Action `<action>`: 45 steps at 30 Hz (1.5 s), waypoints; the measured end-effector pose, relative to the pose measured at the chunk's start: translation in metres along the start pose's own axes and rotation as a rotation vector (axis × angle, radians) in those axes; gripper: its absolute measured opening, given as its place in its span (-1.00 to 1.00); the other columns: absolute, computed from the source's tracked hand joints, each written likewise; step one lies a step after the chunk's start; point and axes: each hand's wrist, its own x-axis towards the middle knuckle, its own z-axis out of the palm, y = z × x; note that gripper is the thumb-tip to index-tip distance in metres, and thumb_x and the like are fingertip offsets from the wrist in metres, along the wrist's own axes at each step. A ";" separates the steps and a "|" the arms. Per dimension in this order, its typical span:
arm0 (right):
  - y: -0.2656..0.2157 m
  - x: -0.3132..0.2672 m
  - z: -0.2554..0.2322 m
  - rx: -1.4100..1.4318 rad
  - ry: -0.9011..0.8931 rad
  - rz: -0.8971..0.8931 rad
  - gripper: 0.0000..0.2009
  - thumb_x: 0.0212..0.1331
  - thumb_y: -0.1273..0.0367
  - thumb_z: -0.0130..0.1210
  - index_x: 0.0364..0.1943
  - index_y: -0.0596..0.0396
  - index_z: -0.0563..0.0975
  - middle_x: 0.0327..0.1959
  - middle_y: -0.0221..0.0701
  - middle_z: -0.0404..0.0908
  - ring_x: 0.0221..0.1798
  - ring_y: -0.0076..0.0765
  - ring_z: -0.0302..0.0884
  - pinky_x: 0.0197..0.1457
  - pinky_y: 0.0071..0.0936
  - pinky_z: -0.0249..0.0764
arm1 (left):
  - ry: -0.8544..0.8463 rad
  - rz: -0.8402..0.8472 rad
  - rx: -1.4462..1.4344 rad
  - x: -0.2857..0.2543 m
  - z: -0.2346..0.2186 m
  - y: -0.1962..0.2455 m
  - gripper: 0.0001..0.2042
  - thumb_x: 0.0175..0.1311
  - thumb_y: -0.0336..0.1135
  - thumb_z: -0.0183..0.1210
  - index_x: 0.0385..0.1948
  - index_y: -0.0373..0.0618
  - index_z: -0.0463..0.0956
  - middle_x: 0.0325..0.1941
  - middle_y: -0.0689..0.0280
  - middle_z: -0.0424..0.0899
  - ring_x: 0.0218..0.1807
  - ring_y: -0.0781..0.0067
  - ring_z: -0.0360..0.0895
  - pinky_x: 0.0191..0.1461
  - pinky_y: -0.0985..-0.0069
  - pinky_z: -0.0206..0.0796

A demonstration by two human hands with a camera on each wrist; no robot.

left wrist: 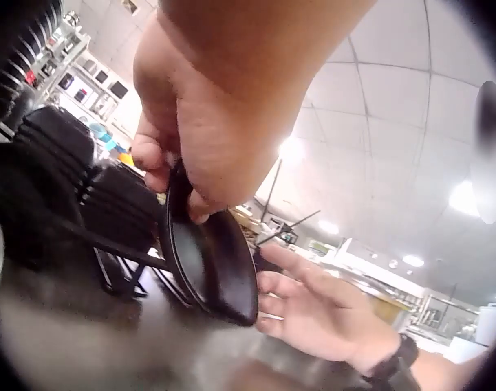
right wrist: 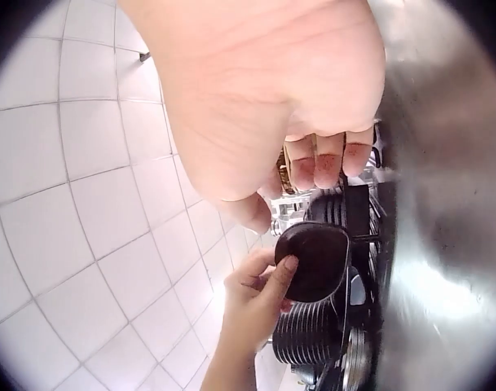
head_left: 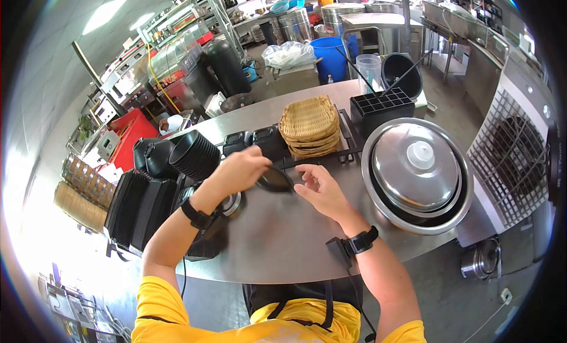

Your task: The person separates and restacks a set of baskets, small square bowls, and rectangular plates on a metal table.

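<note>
A small, shallow black dish (head_left: 276, 179) with rounded corners is held tilted above the steel table (head_left: 283, 237). My left hand (head_left: 239, 167) pinches it by one edge; the thumb lies across its inner face, as the right wrist view shows. On the dish's other side is my right hand (head_left: 323, 191), fingers loosely bent and holding nothing. In the left wrist view its fingertips (left wrist: 268, 285) come right up to the rim of the dish. Behind the hands stand stacks of black dishes (head_left: 269, 141).
Woven baskets (head_left: 310, 121) are stacked at the table's back, beside a black compartment box (head_left: 383, 107). At right sits a wide steel basin (head_left: 369, 183) with a domed lid (head_left: 407, 172). Stacked black bowls (head_left: 195, 155) and black trays (head_left: 150, 210) crowd the left end.
</note>
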 end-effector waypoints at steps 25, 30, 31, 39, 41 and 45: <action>0.006 0.000 -0.002 0.016 -0.196 0.136 -0.77 0.20 0.37 0.23 -0.10 0.16 0.64 -0.27 -0.41 0.58 -0.23 -0.50 0.50 -0.09 -0.52 0.49 | 0.215 -0.217 0.272 0.016 0.046 -0.044 -0.81 0.14 -0.39 0.27 -0.41 -0.20 0.40 -0.31 0.09 0.57 -0.19 -0.06 0.58 -0.15 0.13 0.42; 0.001 -0.001 -0.003 0.029 -0.208 0.191 -0.77 0.21 0.37 0.22 -0.10 0.17 0.63 -0.30 -0.44 0.61 -0.25 -0.53 0.51 -0.12 -0.53 0.50 | 0.037 -0.253 0.154 0.015 0.041 -0.040 -0.80 0.10 -0.32 0.33 -0.36 -0.14 0.50 -0.37 0.14 0.62 -0.22 0.03 0.61 -0.18 0.17 0.42; 0.001 -0.001 -0.002 0.028 -0.216 0.193 -0.77 0.22 0.37 0.22 -0.10 0.18 0.63 -0.30 -0.44 0.61 -0.25 -0.53 0.51 -0.13 -0.53 0.50 | -0.001 -0.238 0.156 0.016 0.040 -0.043 -0.80 0.10 -0.30 0.34 -0.36 -0.14 0.51 -0.37 0.14 0.63 -0.22 0.05 0.62 -0.17 0.19 0.43; 0.002 -0.002 -0.001 0.034 -0.250 0.248 -0.77 0.23 0.37 0.21 -0.09 0.19 0.63 -0.30 -0.44 0.62 -0.26 -0.54 0.51 -0.14 -0.54 0.49 | 0.059 -0.308 0.079 0.011 0.000 -0.046 -0.81 0.13 -0.24 0.32 -0.38 -0.15 0.58 -0.43 0.21 0.65 -0.36 0.13 0.61 -0.25 0.25 0.44; 0.003 -0.002 -0.001 0.051 -0.261 0.245 -0.76 0.23 0.36 0.20 -0.09 0.19 0.62 -0.30 -0.44 0.62 -0.26 -0.54 0.51 -0.14 -0.54 0.49 | 0.079 -0.334 0.150 0.013 -0.015 -0.059 -0.71 0.06 -0.25 0.36 -0.24 -0.16 0.55 -0.20 0.16 0.64 -0.11 0.11 0.59 -0.04 0.26 0.42; 0.006 -0.001 0.000 0.033 -0.276 0.251 -0.76 0.24 0.36 0.20 -0.08 0.20 0.62 -0.30 -0.43 0.62 -0.27 -0.55 0.51 -0.15 -0.55 0.49 | -0.018 -0.338 0.171 0.009 -0.019 -0.108 -0.37 -0.08 -0.23 0.43 0.12 -0.12 0.42 0.21 0.03 0.48 0.29 -0.06 0.37 0.36 0.19 0.23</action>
